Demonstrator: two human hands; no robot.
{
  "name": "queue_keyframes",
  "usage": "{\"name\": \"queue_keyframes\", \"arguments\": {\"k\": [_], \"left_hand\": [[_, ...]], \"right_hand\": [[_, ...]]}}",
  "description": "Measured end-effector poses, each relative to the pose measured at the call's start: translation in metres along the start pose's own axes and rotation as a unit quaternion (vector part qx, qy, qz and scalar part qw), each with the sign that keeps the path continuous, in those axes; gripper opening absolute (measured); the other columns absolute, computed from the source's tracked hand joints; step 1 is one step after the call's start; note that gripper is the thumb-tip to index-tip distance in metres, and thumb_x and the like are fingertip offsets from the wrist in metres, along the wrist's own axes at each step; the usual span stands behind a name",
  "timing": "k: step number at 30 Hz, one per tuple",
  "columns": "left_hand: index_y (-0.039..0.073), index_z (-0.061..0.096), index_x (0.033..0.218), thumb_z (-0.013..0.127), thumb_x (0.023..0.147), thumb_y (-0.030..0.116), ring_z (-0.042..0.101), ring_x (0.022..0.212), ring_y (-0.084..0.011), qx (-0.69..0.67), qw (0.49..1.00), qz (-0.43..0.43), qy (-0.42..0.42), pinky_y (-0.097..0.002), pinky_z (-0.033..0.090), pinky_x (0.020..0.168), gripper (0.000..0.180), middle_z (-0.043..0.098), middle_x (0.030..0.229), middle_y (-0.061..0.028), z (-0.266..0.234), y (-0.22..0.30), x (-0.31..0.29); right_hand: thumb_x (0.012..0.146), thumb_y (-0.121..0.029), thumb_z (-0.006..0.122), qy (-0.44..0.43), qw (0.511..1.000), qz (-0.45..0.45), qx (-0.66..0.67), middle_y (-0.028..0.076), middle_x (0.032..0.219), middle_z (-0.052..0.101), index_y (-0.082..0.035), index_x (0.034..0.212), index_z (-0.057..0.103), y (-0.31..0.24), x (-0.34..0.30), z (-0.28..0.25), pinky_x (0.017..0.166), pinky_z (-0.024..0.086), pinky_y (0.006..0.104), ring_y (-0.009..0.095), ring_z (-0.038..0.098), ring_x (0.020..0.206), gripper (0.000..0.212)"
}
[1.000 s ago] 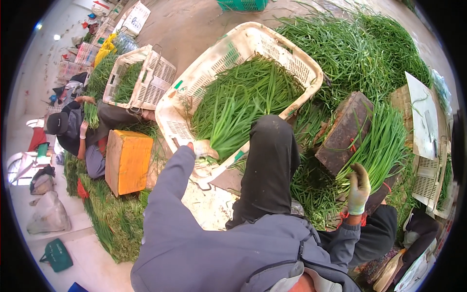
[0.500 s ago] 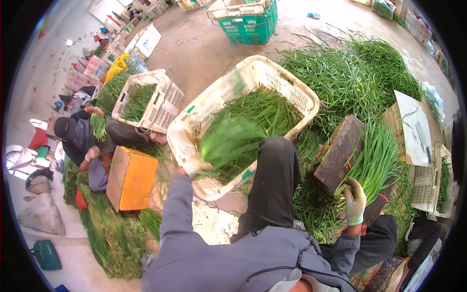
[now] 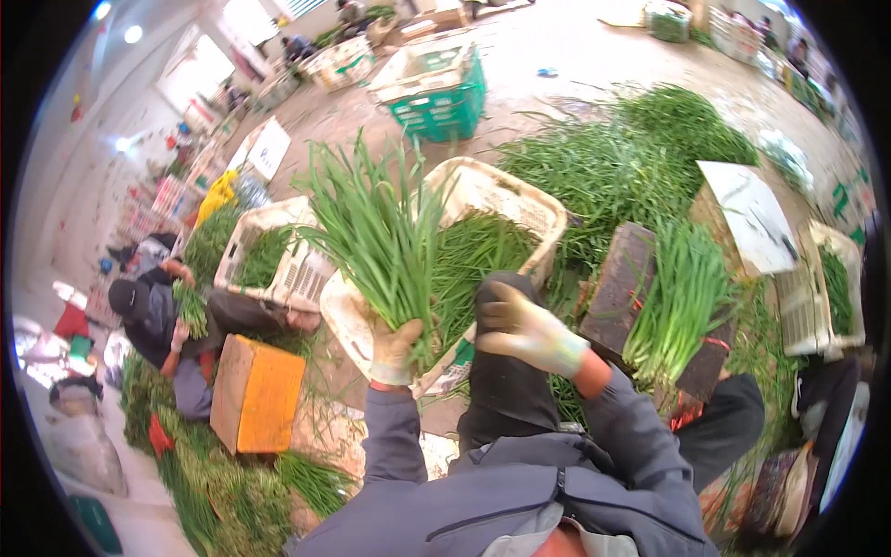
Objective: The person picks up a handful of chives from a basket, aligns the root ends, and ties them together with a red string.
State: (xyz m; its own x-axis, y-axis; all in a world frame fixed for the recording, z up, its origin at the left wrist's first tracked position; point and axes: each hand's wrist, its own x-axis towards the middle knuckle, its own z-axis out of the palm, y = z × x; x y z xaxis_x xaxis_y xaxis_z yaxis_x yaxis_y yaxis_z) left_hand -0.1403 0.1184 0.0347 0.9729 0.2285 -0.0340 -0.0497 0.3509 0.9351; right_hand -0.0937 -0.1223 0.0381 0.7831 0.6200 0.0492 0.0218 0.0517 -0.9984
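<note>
Gripped by its lower stems in my gloved left hand (image 3: 396, 347), a leafy bunch of garlic chives (image 3: 379, 237) stands upright over the near left side of the white plastic crate (image 3: 555, 215). My gloved right hand (image 3: 531, 331) is open above my knee, its fingers apart and nothing in them. Loose chives (image 3: 484, 249) lie inside the crate. To the right, a neat pile of chives (image 3: 685, 302), pale stem ends toward me, rests against a dark block (image 3: 624, 278) with red ties beside it.
A large chive heap (image 3: 613, 176) spreads beyond the block. On the left, a co-worker (image 3: 139, 302) holds a small bunch near an orange box (image 3: 257, 395) and another white crate (image 3: 278, 269). A green crate (image 3: 444, 110) stands farther off; a white board (image 3: 747, 213) lies at right.
The bunch in my left hand has risen upright out of the crate. My right hand has left the pile by the block and swung left over my knee. The view has shifted.
</note>
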Motion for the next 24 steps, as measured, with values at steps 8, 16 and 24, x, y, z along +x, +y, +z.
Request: {"name": "queue_keyframes", "arguments": {"k": [8,16,24], "left_hand": [[0.000,0.032,0.141,0.072,0.079,0.015,0.048,0.127,-0.0355,0.150,0.981,0.050,-0.110,-0.0394,0.043,0.103,0.075,0.044,0.139,-0.0235,0.125,-0.072,0.007],[0.002,0.043,0.143,0.080,0.077,0.018,0.038,0.139,-0.0352,0.399,0.844,0.198,-0.300,-0.0381,0.038,0.109,0.077,0.033,0.152,-0.0274,0.147,-0.060,-0.046],[-0.003,0.069,0.098,0.053,0.098,0.027,0.059,0.054,-0.0107,0.259,0.957,-0.032,-0.130,-0.0221,0.044,0.049,0.034,0.071,0.079,-0.0102,0.109,-0.014,-0.039]], "right_hand": [[0.074,-0.032,0.081,0.255,0.964,-0.078,-0.015,0.018,0.112,0.066,0.004,0.127,0.052,0.024,0.037,-0.006,0.095,0.047,0.0338,0.028,0.064,0.106,0.070],[0.085,-0.009,0.066,0.265,0.899,-0.038,0.347,0.013,0.086,0.068,0.000,0.103,0.064,0.030,-0.032,-0.092,0.065,0.057,0.0390,0.025,0.068,0.072,0.020],[0.087,-0.013,0.064,0.280,0.869,0.020,0.407,0.012,0.083,0.067,-0.001,0.104,0.064,0.040,-0.075,-0.130,0.059,0.056,0.0370,0.024,0.066,0.068,0.021]]}}
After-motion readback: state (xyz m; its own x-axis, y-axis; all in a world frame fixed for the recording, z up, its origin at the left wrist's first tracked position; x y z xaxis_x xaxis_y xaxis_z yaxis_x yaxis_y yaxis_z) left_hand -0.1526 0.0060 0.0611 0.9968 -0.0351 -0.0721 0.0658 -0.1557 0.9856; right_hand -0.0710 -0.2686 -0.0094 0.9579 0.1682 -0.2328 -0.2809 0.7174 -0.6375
